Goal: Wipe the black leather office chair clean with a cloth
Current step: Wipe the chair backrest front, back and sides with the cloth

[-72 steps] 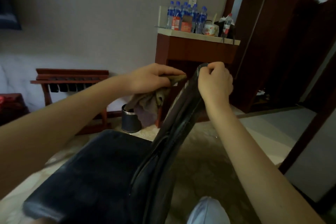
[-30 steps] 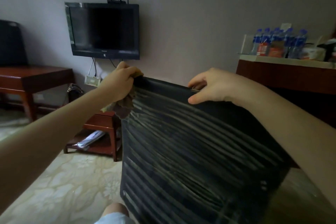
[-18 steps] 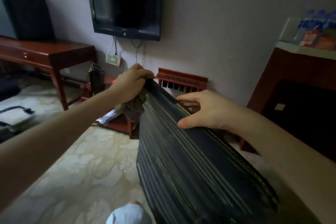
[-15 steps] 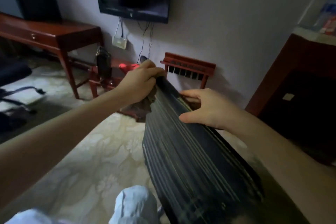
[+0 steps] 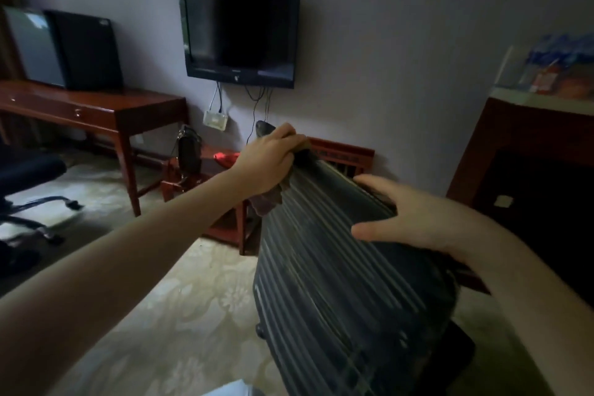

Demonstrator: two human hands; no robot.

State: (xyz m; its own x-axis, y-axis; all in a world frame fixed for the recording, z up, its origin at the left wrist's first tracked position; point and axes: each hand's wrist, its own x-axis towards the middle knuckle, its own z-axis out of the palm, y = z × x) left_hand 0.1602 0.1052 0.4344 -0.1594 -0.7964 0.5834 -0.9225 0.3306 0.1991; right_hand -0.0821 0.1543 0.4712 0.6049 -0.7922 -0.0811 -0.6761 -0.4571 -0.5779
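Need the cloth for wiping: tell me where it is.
Head view, left of centre: the cloth is bunched in the left hand at the chair back's top corner, below the television.

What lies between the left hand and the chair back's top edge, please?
The cloth: the left hand holds it against the chair back, seen in the head view.
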